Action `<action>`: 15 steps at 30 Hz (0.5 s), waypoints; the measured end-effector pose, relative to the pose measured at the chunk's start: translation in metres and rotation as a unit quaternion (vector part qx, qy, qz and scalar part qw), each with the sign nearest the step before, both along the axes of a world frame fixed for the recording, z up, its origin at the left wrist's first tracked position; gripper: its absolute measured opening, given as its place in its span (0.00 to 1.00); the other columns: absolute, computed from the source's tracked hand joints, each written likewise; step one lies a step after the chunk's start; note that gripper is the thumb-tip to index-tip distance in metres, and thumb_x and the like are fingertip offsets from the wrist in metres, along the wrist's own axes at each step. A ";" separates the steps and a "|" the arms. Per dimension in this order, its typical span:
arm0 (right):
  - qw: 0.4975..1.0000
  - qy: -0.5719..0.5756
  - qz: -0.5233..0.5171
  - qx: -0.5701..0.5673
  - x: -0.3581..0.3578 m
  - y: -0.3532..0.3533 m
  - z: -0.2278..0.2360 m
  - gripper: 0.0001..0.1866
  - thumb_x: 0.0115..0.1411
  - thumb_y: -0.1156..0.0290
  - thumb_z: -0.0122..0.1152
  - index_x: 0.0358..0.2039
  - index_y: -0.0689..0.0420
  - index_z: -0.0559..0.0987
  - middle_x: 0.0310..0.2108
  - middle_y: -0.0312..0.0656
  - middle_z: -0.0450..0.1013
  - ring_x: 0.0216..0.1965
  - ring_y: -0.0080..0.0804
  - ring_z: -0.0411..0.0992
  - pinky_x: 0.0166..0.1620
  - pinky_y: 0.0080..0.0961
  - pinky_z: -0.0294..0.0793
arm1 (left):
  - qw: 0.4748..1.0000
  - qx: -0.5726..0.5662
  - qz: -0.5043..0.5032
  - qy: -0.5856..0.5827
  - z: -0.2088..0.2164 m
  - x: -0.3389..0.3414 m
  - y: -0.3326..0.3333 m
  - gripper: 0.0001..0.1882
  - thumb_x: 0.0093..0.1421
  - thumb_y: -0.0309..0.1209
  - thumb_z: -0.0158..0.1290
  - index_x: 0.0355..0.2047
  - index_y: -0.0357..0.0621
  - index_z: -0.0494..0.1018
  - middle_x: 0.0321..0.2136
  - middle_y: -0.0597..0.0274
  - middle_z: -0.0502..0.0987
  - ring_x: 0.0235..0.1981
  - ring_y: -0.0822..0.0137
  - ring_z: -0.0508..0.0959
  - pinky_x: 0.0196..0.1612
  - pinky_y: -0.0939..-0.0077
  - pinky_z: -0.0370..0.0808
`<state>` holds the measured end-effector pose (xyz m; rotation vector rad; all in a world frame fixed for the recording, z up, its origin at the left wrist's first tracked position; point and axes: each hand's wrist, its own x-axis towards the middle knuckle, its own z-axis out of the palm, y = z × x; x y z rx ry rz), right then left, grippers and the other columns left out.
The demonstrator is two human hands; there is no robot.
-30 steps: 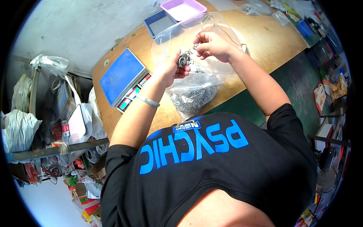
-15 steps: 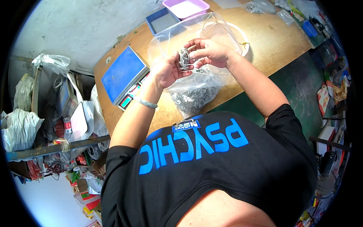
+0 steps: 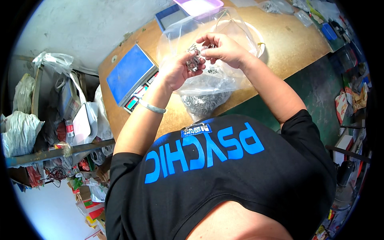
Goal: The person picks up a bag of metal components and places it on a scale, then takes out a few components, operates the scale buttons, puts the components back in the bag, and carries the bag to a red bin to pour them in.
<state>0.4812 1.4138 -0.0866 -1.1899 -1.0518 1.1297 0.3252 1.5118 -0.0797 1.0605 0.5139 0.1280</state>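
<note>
Metal pieces [image 3: 193,63] lie clasped in the left fingers [image 3: 196,73] while right fingers [image 3: 209,53] pinch 1.

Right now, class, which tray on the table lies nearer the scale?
The blue tray, left of the pink tray, which lies farther from the scale.
</note>
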 end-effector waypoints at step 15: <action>0.996 0.090 0.013 -0.025 -0.002 0.004 0.007 0.07 0.50 0.74 0.52 0.31 0.60 0.69 0.24 0.35 0.67 0.23 0.19 0.66 0.26 0.15 0.68 | 1.000 -0.014 0.013 -0.013 0.003 -0.004 0.000 0.12 0.55 0.30 0.41 0.36 0.34 0.65 0.31 0.57 0.71 0.31 0.67 0.73 0.36 0.72 0.71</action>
